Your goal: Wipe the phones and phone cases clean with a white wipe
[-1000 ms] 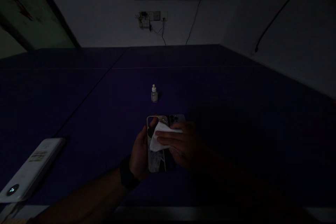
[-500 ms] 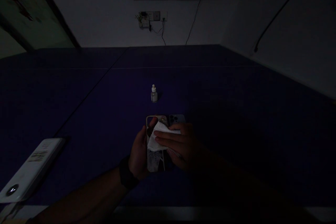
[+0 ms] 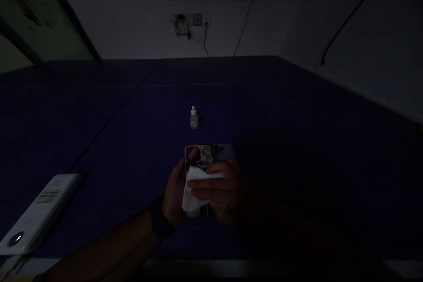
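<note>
My left hand (image 3: 174, 194), with a dark band on its wrist, grips a phone case (image 3: 205, 155) by its left side. The case has a patterned back and a camera cutout, through which a finger shows. My right hand (image 3: 224, 189) presses a folded white tissue (image 3: 194, 189) against the lower part of the case. A bluish phone (image 3: 226, 152) with a camera cluster lies just to the right of the case, partly hidden by my right hand. Beyond them a small white-capped dropper bottle (image 3: 194, 120) stands upright.
A white power bank (image 3: 42, 211) with a round display and a cable lies at the left on the dark blue tabletop (image 3: 139, 141). Wall sockets (image 3: 191, 21) with plugged-in cables are at the back. The room is dim.
My right hand has slid the tissue down and slightly left over the case, uncovering more of its upper part and of the phone beside it. My left hand stays in place.
</note>
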### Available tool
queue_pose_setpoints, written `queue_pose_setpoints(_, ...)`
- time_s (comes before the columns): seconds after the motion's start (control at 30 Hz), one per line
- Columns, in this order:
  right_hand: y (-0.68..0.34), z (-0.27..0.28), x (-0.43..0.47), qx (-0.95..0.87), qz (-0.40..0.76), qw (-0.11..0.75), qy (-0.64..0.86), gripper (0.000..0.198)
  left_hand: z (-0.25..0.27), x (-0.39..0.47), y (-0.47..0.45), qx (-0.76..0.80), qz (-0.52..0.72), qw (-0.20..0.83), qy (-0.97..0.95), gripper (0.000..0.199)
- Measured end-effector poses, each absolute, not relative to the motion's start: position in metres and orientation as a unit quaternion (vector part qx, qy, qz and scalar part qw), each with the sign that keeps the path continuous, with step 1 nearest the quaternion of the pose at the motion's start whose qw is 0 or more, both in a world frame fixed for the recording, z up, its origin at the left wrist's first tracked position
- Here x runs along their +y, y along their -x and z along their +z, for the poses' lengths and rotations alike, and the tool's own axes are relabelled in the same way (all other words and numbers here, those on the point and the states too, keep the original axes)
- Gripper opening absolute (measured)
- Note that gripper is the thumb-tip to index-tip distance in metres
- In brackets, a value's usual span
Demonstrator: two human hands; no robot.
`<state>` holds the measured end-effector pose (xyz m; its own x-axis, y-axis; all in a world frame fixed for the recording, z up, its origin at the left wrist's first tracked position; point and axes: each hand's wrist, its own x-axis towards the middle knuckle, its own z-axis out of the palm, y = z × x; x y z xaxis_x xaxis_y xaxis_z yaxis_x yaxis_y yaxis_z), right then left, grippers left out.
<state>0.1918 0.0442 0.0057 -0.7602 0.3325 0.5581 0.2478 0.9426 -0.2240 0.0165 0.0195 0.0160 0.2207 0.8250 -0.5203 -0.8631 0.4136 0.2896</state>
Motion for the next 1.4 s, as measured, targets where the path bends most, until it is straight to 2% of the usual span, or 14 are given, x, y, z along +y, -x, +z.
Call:
queue_pose_setpoints(0.1, -0.191, 0.007, 0.048, -0.92, 0.043, 0.339, 0.191, 0.037, 0.018, 0.019, -0.019, 0.302, 0.561, 0.77, 0.029, 0.043)
queue_pose_setpoints(0.27, -0.191, 0.008, 0.049, -0.944, 0.049, 0.297, 0.131, 0.037, 0.011, 0.02, -0.018, 0.273, 0.527, 0.804, 0.037, 0.04)
queue_pose_setpoints(0.37, -0.192, 0.008, 0.048, -0.935, 0.061, 0.317, 0.148, 0.031, 0.012, 0.02, -0.019, 0.269, 0.549, 0.791, 0.016, 0.044)
queue_pose_setpoints(0.5, -0.193, 0.009, 0.05, -0.931, 0.052, 0.321, 0.169, 0.038, 0.022, 0.02, -0.021, 0.304, 0.567, 0.765, 0.021, 0.049)
queue_pose_setpoints(0.6, -0.198, 0.007, 0.054, -0.921, 0.061, 0.355, 0.146, 0.032, 0.024, 0.019, -0.02, 0.306, 0.565, 0.766, -0.008, 0.05)
queue_pose_setpoints(0.73, -0.21, 0.003, 0.061, -0.896, 0.027, 0.396, 0.198, 0.029, 0.021, 0.018, -0.017, 0.296, 0.57, 0.764, -0.062, 0.051)
queue_pose_setpoints(0.93, -0.206, 0.006, 0.06, -0.936, 0.045, 0.319, 0.141, 0.036, 0.025, 0.021, -0.018, 0.303, 0.575, 0.76, -0.018, 0.053)
queue_pose_setpoints(1.1, -0.206, 0.003, 0.061, -0.909, 0.054, 0.382, 0.16, 0.034, 0.027, 0.02, -0.018, 0.312, 0.586, 0.747, -0.043, 0.052)
queue_pose_setpoints(1.2, -0.206, 0.002, 0.062, -0.915, 0.042, 0.353, 0.189, 0.039, 0.026, 0.02, -0.018, 0.313, 0.59, 0.743, -0.05, 0.052)
queue_pose_setpoints(1.27, -0.205, 0.003, 0.063, -0.931, 0.052, 0.325, 0.158, 0.04, 0.026, 0.02, -0.018, 0.314, 0.584, 0.747, -0.049, 0.054)
queue_pose_setpoints(1.4, -0.205, 0.006, 0.064, -0.921, 0.062, 0.361, 0.133, 0.034, 0.024, 0.021, -0.017, 0.312, 0.58, 0.75, -0.058, 0.055)
